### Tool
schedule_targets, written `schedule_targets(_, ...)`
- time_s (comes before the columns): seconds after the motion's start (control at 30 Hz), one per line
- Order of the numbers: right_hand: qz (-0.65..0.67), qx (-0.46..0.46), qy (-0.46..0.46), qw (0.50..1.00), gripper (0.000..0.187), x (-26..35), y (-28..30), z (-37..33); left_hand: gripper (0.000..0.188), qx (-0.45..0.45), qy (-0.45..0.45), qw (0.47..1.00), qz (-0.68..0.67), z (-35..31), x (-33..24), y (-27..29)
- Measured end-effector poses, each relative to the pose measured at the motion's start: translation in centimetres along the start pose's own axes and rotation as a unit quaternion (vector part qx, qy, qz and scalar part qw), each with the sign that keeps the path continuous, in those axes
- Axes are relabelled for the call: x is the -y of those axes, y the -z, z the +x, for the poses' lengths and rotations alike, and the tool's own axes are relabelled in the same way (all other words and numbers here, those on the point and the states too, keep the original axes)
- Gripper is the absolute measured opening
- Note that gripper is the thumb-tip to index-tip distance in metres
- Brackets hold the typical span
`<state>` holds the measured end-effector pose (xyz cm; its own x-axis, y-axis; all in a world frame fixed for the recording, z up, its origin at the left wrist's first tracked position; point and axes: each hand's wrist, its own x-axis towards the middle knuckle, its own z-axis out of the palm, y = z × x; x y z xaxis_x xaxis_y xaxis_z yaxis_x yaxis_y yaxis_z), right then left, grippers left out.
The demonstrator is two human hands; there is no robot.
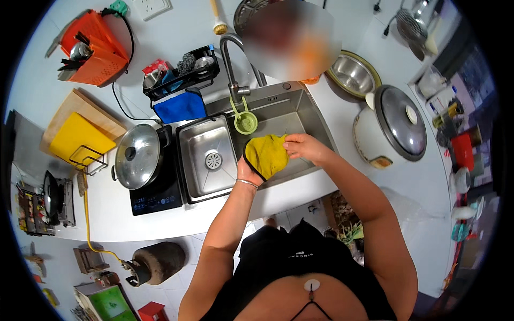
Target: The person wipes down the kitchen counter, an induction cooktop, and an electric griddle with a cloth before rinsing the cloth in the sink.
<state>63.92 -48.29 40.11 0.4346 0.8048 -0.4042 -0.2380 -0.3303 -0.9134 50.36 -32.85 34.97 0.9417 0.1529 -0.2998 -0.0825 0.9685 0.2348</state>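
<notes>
A yellow cleaning cloth (266,155) with a dark edge is spread between my hands, above the front of the right sink basin (300,125). My left hand (249,172) lies under its left side, mostly covered by it, with a bangle at the wrist. The fingers of my right hand (305,147) pinch the cloth's right edge. Just behind the cloth, a green strainer cup (246,122) hangs below the curved metal faucet (229,59). To the left lies the smaller basin (206,174) with its round drain.
A lidded pan (138,157) sits on a black induction cooker (155,199) left of the sink. A blue cloth (180,106) hangs from a black rack (206,76). On the right stand a large lidded pot (369,134) and a metal bowl (350,75).
</notes>
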Motion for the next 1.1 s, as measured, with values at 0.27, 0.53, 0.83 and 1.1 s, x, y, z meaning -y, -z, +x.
schedule_targets(0.27, -0.215, -0.114, 0.078, 0.967, 0.032, 1.9, 6.8, 16.1, 0.048, 0.068, -0.100, 0.987, -0.103, 5.9, -4.9, -0.6)
schedule_targets(0.53, -0.573, -0.094, 0.400, 0.709, 0.031, 8.1, 4.5, 29.3, 0.044, 0.000, -0.102, 0.994, -0.030, 10.1, -5.7, -3.9)
schedule_targets(0.83, -0.664, -0.119, 0.396, 0.623, 0.018, 5.9, 8.3, 30.1, 0.039, -0.018, -0.063, 0.998, -0.022, 12.7, -2.6, -6.8)
schedule_targets(1.1, 0.319, -0.219, 0.156, 0.909, 0.038, 9.4, 19.0, 22.4, 0.041, -0.156, -0.036, 0.985, -0.060, 15.5, -1.0, -1.8)
